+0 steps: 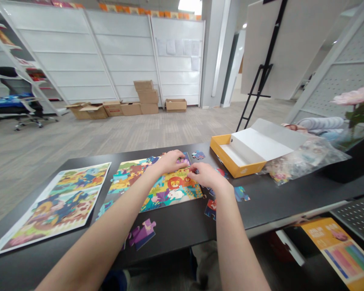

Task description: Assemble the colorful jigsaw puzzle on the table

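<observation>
- Two bare forearms (109, 230) are reaching forward from the bottom of the view, with the left one crossing just above the loose purple pieces.
- A dark table (176, 232) is carrying everything, and its near edge is running just below those pieces.
- A printed picture sheet (50, 210) is lying flat at the left end of the table.
- A part-built jigsaw puzzle (160, 186) is lying flat between the sheet and the hands, with a lion showing on it.
- A yellow box (239, 157) is standing open beyond the right hand, and a clear plastic bag (303, 159) of pieces is slumping against it.
- The left hand (170, 161) is curling over the puzzle's far edge; its fingers are covering a piece, but whether they are holding it is hard to tell.
- The right hand (208, 176) is pinching in at the puzzle's right side, fingers nearly closed; any piece held is hidden.
- Loose purple pieces (142, 233) are lying near the table edge, and an arm brushing them could be knocking them off.
- Pressing unevenly could be shifting joined pieces, and tugging the bag could be spilling more.
</observation>
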The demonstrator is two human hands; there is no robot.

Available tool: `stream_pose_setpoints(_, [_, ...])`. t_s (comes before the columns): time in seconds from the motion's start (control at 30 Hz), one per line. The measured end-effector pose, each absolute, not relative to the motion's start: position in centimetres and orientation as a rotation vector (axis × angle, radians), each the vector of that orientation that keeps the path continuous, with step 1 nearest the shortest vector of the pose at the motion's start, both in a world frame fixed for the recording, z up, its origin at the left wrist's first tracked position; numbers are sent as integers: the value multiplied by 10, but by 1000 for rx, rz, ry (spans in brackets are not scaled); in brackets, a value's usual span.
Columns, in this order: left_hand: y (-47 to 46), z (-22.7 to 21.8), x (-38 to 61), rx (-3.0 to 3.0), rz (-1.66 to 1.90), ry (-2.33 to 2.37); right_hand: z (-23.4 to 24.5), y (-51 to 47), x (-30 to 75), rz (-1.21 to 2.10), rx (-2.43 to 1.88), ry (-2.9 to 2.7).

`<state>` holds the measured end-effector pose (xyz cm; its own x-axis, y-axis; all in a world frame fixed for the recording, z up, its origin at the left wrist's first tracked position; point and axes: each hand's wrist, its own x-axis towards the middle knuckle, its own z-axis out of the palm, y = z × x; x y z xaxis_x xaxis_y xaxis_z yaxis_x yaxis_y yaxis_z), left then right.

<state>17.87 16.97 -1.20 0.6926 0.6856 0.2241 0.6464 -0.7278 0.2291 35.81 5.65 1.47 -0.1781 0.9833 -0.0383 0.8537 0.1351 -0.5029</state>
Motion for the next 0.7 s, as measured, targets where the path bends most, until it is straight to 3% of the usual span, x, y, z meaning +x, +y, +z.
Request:
stream_pose_setpoints(0.1, [170,-10,163,2736,509,1160,15,58,357,613,-1786,-2100])
stream_pose_setpoints(0.27, [163,-5,137,2750,269,1224,12,65,357,524,-1793,-2104])
stream_pose_setpoints(0.7, [155,-3,142,2797,281,1080,1,76,353,497,-1787,-2206])
